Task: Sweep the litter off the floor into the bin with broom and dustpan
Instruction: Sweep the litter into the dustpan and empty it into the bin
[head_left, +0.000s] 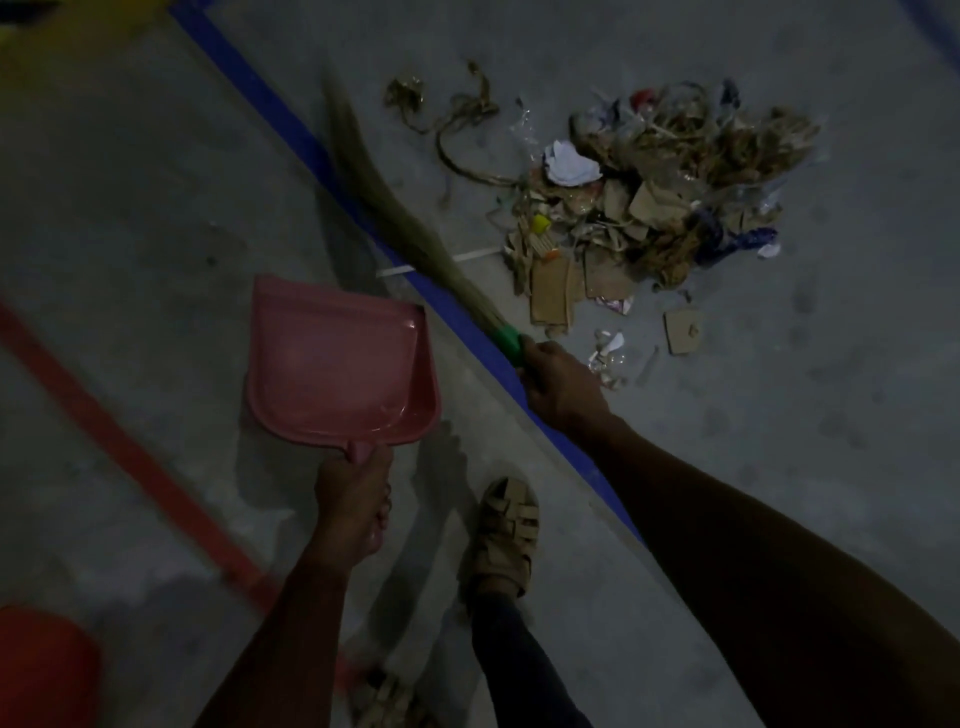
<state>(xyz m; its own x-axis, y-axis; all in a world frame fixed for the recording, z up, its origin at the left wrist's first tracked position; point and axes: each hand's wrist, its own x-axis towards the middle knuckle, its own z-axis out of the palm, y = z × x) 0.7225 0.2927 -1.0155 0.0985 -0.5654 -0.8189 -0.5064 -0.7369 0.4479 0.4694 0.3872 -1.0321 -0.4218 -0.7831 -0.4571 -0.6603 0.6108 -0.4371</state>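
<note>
Dim grey concrete floor (156, 218), a blue line (291, 130) slanting across it, and the litter (649, 208) heaped just beyond. Right hand (563, 387) grips the broom (395, 208), fingers wrapped round its green collar; left hand (353, 506) clutches the pink dustpan (332, 364), carried empty. Best move: set the pan's lip flat beside the heap, then short strokes. Tangled rope (462, 119) may snag. Something red (41, 670) bottom-left, perhaps the bin.

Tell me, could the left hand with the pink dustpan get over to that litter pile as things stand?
Probably yes. The left hand grips the dustpan, which is short of the blue line, with the litter pile beyond. Only the broom, held by the right hand, crosses between; the floor looks free.
</note>
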